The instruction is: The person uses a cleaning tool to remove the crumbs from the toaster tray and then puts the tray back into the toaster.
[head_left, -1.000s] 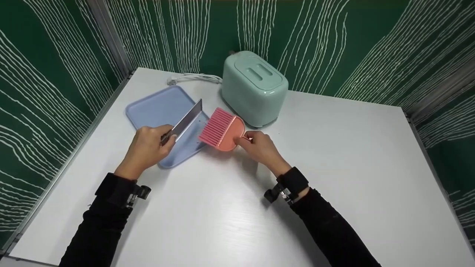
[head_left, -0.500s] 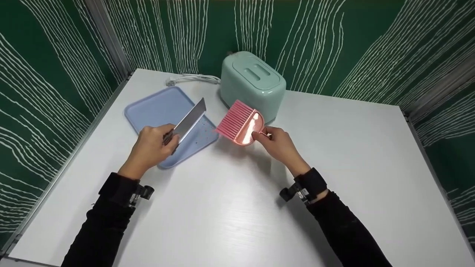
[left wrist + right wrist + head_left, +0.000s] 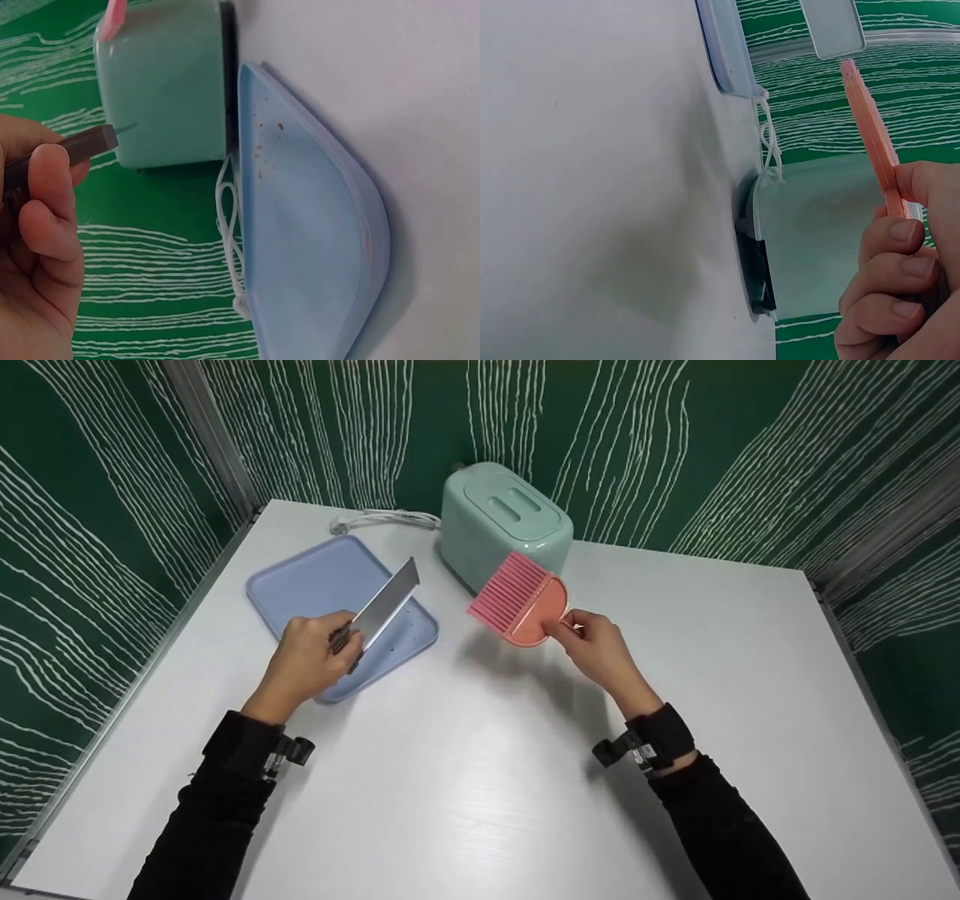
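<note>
My left hand [image 3: 300, 664] grips the dark handle of a broad-bladed knife [image 3: 388, 598]. Its square-ended blade is held over a blue tray [image 3: 319, 574], apart from it as far as I can tell. Small brown crumbs [image 3: 259, 151] lie near one end of the tray in the left wrist view. To the right of the tray, my right hand [image 3: 596, 649] pinches a coral-pink brush [image 3: 541, 611] by its short handle between thumb and fingers. The brush is raised above the table, bristles pointing up and left, in front of a mint-green toaster [image 3: 502, 521].
Behind the tray, a white cord with a plug [image 3: 386, 517] runs to the toaster at the back of the white table [image 3: 465, 780]. Green walls with white streaks [image 3: 637, 450] stand close behind and at both sides.
My right hand has carried the brush rightward, from the tray's right corner to in front of the toaster. The crumbs there have come into view. My left hand and the knife have hardly moved.
</note>
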Tool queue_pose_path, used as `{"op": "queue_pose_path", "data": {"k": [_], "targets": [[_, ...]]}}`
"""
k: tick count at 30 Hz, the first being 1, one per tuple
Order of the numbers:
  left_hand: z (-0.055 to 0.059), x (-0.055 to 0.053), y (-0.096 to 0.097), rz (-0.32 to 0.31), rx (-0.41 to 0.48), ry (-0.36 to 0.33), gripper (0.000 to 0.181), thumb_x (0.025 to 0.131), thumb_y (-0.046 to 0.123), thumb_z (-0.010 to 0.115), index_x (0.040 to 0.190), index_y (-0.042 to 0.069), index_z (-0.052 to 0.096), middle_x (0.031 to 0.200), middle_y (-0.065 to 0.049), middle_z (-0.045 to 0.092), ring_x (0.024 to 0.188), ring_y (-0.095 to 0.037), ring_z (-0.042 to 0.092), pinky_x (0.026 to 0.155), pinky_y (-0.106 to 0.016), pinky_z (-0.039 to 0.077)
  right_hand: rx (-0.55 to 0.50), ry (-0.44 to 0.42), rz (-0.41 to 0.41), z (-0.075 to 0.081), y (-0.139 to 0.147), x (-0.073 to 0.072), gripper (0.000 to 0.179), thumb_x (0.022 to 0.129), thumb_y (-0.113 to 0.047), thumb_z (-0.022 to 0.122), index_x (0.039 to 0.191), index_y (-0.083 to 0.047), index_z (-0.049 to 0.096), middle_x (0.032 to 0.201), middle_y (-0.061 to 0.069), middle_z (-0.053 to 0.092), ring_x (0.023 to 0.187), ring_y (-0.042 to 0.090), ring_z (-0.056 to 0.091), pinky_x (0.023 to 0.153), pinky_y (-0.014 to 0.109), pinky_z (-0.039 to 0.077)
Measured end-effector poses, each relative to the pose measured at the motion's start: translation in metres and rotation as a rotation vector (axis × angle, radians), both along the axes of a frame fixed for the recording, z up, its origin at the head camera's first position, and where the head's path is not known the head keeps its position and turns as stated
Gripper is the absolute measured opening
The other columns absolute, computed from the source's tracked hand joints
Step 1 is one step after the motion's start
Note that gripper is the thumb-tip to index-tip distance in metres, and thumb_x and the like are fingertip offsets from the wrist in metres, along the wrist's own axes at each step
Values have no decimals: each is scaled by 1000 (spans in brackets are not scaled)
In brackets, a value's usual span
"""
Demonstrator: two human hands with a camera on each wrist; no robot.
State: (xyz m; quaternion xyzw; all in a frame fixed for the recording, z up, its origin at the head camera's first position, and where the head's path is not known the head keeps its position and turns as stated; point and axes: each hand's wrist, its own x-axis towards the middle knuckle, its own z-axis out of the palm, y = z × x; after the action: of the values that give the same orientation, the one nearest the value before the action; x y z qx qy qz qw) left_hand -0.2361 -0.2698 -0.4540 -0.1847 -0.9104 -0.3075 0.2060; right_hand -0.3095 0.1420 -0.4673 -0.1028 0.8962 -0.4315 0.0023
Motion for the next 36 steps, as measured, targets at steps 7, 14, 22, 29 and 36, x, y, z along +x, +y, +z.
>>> {"op": "queue_pose_path", "data": {"k": [7,14,22,29,36], "targets": [[-1,0,2,14,11,-2,9,95,3,71,87,1,73,65,-8,69,55,-19,60,54,-26,43,-17,-15,-22,2,16,0,41,106,-46,66,93,-8,67,65,-7,45,61,11,41,59,28,33],[0,-2,1,-2,60,-2,13,95,3,71,83,2,71,62,-7,68,49,-12,57,49,-22,42,-32,-29,-85,6,33,-3,45,106,-50,64,101,-7,70,68,-9,50,64,8,46,59,26,36],[-7,0,-3,0,165,-48,15,96,3,72,81,5,69,55,-1,62,38,2,52,42,-15,38,5,-61,-152,-2,63,-5,49,110,-51,54,109,-2,64,73,-8,54,65,5,48,59,26,39],[-9,0,-3,16,187,-57,15,95,2,72,80,3,68,58,-4,62,40,0,53,41,-15,38,-21,-161,-222,-11,93,-11,42,112,-42,45,122,-3,52,79,-3,56,67,6,49,61,26,40],[-6,-1,-2,6,223,-70,15,95,1,72,80,3,68,59,-5,63,40,-1,55,40,-16,40,30,-206,-317,-21,119,-19,48,114,-35,39,139,6,45,86,-1,61,70,4,52,65,24,44]]}}
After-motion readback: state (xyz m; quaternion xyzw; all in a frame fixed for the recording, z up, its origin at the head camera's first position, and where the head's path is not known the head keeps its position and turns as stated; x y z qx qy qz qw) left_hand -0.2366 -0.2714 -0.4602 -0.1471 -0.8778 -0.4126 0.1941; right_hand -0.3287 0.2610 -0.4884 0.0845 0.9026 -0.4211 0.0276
